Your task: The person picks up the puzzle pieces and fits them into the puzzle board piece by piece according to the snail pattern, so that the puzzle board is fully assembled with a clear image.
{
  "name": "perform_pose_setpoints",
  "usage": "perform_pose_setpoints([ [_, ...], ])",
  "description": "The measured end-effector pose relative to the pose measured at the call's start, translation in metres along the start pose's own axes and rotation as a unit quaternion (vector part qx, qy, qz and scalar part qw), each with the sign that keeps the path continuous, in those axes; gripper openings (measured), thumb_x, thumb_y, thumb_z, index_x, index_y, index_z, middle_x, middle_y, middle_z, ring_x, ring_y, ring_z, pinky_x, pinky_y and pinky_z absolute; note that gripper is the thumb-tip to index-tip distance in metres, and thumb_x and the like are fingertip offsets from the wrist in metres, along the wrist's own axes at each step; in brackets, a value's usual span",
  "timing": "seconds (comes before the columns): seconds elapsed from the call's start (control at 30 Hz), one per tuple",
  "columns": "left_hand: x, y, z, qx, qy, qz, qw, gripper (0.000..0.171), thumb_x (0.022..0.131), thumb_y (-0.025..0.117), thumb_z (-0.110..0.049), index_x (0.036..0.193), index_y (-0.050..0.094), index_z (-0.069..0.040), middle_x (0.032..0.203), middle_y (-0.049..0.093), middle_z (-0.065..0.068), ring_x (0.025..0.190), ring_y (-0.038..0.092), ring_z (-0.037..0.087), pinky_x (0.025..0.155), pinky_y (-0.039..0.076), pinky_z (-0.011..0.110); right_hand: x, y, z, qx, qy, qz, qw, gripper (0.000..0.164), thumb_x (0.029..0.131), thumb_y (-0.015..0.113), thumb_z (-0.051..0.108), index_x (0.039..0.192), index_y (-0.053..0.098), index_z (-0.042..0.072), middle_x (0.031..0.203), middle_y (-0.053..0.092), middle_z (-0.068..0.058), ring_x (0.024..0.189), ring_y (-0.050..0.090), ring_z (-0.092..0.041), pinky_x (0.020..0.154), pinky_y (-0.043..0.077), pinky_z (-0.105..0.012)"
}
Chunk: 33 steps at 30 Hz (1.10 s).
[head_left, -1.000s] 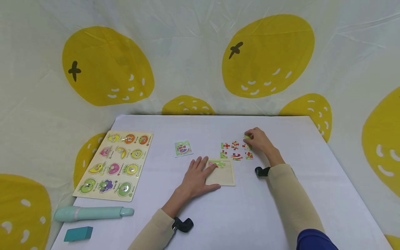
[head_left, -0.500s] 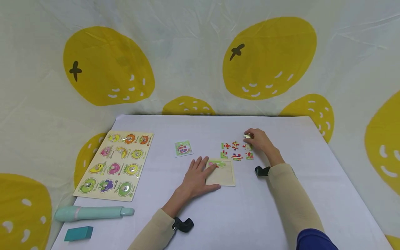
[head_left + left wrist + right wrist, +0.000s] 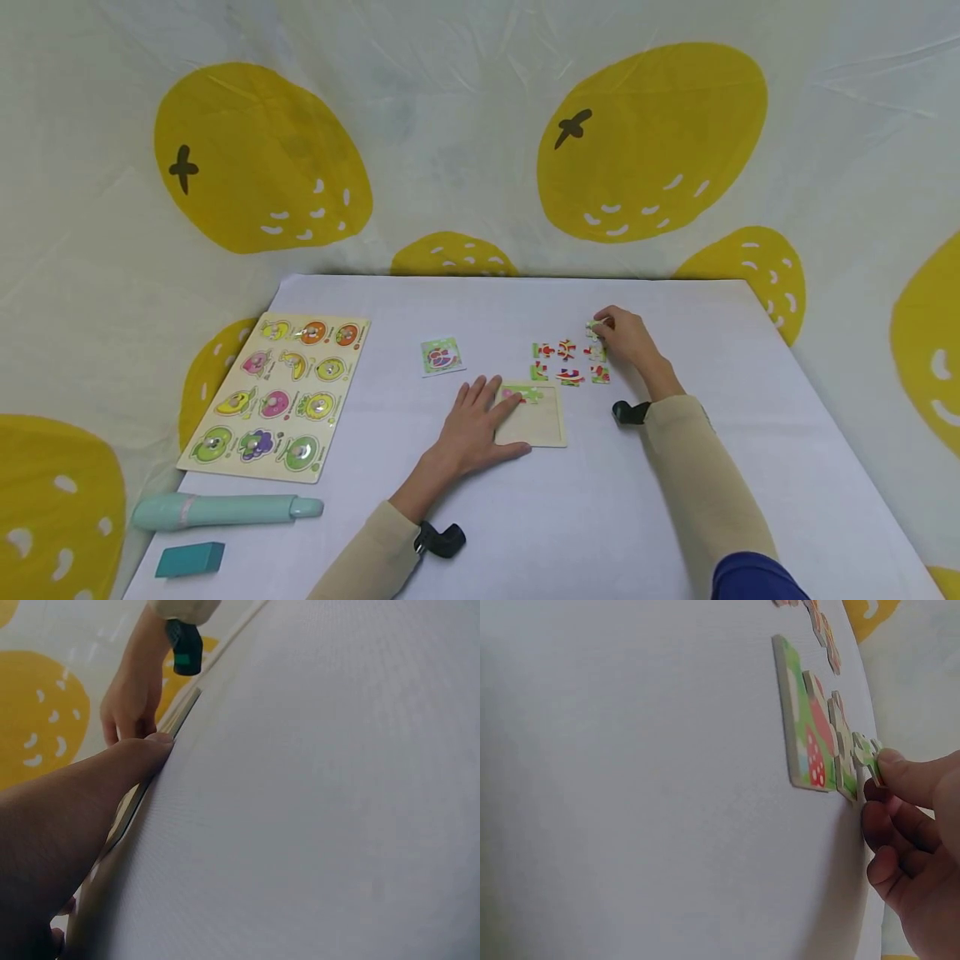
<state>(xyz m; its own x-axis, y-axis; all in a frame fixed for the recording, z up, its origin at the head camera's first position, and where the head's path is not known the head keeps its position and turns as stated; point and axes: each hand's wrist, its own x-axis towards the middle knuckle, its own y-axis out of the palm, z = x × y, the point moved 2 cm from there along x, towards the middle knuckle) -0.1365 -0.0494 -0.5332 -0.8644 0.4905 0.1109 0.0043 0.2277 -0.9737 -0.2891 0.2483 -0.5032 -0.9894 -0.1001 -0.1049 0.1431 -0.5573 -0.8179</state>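
My right hand [image 3: 624, 337] pinches a green printed puzzle piece [image 3: 867, 754] between thumb and fingers, low over the table at the far end of the loose pieces. Several loose jigsaw pieces [image 3: 570, 377] lie close by, red, green and white. In the right wrist view, one piece with a spotted red patch [image 3: 808, 727] lies nearest the camera. My left hand [image 3: 472, 429] rests with fingers spread on the left side of a small wooden puzzle tray [image 3: 529, 432]. Joined green and pink pieces [image 3: 532, 392] lie along its far edge, partly hidden by a finger.
A small picture card [image 3: 441, 357] lies left of the tray. Further left is a wooden fruit knob puzzle board [image 3: 279, 392]. A mint-green microphone-like object [image 3: 232, 511] and a teal block [image 3: 190, 560] lie near the table's left edge. A fruit-print cloth [image 3: 457, 150] hangs behind the table.
The pinched piece has turned in my right hand: half a second ago it looked pale, now its green print shows. The right hand has shifted slightly right. My left hand stays on the tray.
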Motion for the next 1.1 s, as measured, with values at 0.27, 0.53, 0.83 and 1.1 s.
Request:
perform_pose_setpoints([
  [0.27, 0.000, -0.001, -0.001, 0.002, -0.001, 0.001, 1.0000, 0.079, 0.077, 0.043, -0.078, 0.142, 0.039, -0.033, 0.154, 0.027, 0.008, 0.143, 0.022, 0.033, 0.118, 0.020, 0.052, -0.003, -0.005, 0.003, 0.019, 0.008, -0.024, 0.999, 0.029, 0.095, 0.054, 0.023, 0.118, 0.056, 0.006, 0.096, 0.057, -0.012, 0.083, 0.050, -0.024, 0.068, 0.043, -0.030],
  [0.53, 0.000, 0.001, 0.000, -0.001, -0.004, 0.005, 1.0000, 0.080, 0.077, 0.044, -0.078, 0.142, 0.039, -0.033, 0.155, 0.025, 0.007, 0.144, 0.021, 0.032, 0.118, 0.019, 0.051, -0.011, -0.007, 0.007, 0.025, -0.002, -0.023, 0.999, 0.029, 0.096, 0.050, 0.023, 0.119, 0.058, 0.008, 0.094, 0.060, -0.011, 0.082, 0.052, -0.023, 0.067, 0.044, -0.028],
  [0.83, 0.000, -0.001, 0.000, -0.003, 0.003, -0.006, 1.0000, 0.079, 0.077, 0.044, -0.078, 0.142, 0.041, -0.032, 0.154, 0.028, 0.008, 0.142, 0.024, 0.034, 0.117, 0.020, 0.053, -0.024, -0.012, 0.020, 0.048, -0.001, -0.039, 0.998, 0.030, 0.095, 0.053, 0.028, 0.119, 0.058, 0.010, 0.093, 0.061, -0.010, 0.081, 0.053, -0.022, 0.061, 0.046, -0.026],
  [1.1, 0.000, -0.002, 0.000, -0.006, 0.000, -0.002, 1.0000, 0.080, 0.076, 0.045, -0.078, 0.142, 0.041, -0.032, 0.153, 0.028, 0.008, 0.143, 0.023, 0.034, 0.118, 0.019, 0.052, -0.039, -0.011, 0.037, 0.047, -0.024, -0.030, 0.998, 0.029, 0.094, 0.056, 0.030, 0.117, 0.059, 0.012, 0.096, 0.062, -0.009, 0.084, 0.055, -0.022, 0.070, 0.049, -0.026],
])
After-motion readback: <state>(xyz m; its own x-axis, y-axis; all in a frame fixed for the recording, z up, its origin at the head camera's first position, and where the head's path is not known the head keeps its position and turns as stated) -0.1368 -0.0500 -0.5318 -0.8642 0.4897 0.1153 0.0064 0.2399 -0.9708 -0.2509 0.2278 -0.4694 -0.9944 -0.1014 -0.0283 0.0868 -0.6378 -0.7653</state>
